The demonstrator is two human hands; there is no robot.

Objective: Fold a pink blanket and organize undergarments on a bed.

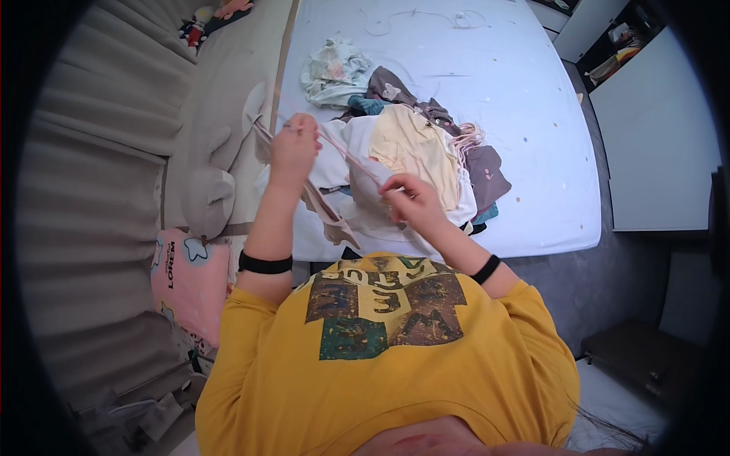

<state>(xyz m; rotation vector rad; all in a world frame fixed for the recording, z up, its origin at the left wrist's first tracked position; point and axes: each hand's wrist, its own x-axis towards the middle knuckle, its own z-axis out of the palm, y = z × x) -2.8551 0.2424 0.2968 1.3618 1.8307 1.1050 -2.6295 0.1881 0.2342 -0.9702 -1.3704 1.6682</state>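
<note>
My left hand [296, 142] is raised over the near left part of the bed, its fingers closed on a thin pink strap [340, 149]. The strap runs down to my right hand [412, 199], whose thumb and fingertips pinch its lower end beside a pale fabric cup. A beige strappy garment [326, 211] hangs below and behind my left hand; it looks like a bra, partly blurred. Beyond and between my hands lies a heap of clothes with a cream garment [408, 151] on top, white cloth under it and a mauve-grey garment [487, 178] at its right.
A crumpled pale green printed garment [335, 71] lies at the heap's far left on the white bed sheet [542, 154]. A thin cable [456, 20] rests farther back. Left of the bed are a grey plush toy [208, 199], a pink cushion [194, 285] and curtains [97, 228].
</note>
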